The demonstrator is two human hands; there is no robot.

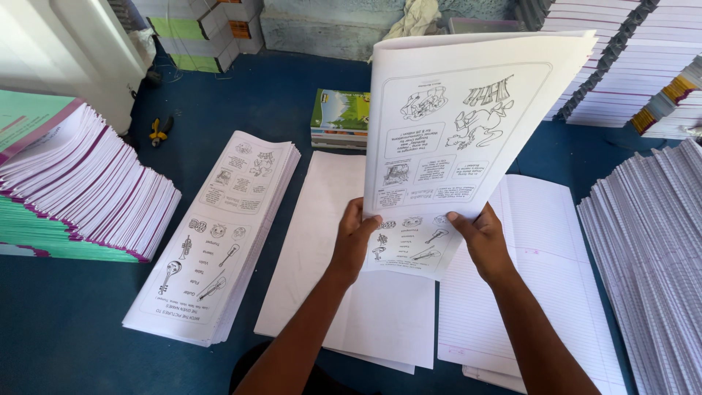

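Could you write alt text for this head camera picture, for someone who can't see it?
Seen from above, a person's left hand and right hand hold up a printed sheet of line drawings over a blue table. A stack of matching printed sheets, blank sheets and lined sheets lie below, with fanned stacks of booklets at the sides.

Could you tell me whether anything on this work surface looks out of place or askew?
One thing: yellow-handled pliers lie alone on the blue surface, away from the paper. The printed stack sits fanned and angled. Both hands hold a printed sheet upright.
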